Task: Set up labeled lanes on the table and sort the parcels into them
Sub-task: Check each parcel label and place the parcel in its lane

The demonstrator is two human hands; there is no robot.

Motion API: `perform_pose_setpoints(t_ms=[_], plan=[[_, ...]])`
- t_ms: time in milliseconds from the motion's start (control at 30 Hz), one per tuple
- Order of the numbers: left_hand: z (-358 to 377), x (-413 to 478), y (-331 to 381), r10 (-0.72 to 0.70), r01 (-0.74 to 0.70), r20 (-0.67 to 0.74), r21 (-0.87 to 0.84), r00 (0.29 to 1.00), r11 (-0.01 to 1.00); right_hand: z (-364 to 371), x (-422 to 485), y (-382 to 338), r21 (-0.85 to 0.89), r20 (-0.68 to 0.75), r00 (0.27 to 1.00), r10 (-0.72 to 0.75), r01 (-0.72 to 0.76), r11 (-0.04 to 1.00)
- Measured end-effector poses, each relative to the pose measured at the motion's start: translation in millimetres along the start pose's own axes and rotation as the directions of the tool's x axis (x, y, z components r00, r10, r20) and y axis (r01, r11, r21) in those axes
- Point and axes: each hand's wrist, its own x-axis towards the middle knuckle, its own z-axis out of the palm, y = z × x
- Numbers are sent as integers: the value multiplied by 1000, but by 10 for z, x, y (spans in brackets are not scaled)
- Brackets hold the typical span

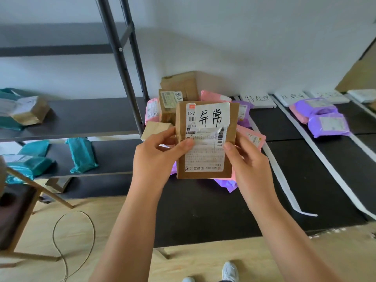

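Observation:
I hold a flat brown cardboard parcel point(205, 139) upright over the black table point(203, 210). It carries a shipping label and a white sticker with two handwritten characters. My left hand point(156, 157) grips its left edge, thumb on the label. On the right edge sits my right hand point(246, 159). Behind it lies a pile of brown, pink and purple parcels point(168, 106). White tape strips point(280, 165) mark lanes on the table, with handwritten paper labels point(257, 99) at their far ends. Purple and pink parcels point(323, 117) lie in one lane at the right.
A dark metal shelf rack point(122, 64) stands at the left, holding teal bags point(81, 154) and a brown box point(28, 110). A wooden stand point(26, 204) and a looped cord point(61, 231) are on the wooden floor. My shoes show at the bottom edge.

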Motion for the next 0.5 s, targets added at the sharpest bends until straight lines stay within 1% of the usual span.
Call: perform_pose_setpoints(t_ms=[133, 333, 500], plan=[[-63, -20, 63, 6, -6, 8, -65, 1000, 998, 16, -36, -49, 4, -25, 999, -33, 34, 999], [-118, -37, 155, 37, -34, 32, -68, 999, 997, 24, -80, -88, 8, -40, 998, -37, 38, 999], [-138, -39, 187, -38, 41, 34, -100, 999, 994, 33, -73, -150, 20, -63, 998, 2, 0, 1000]])
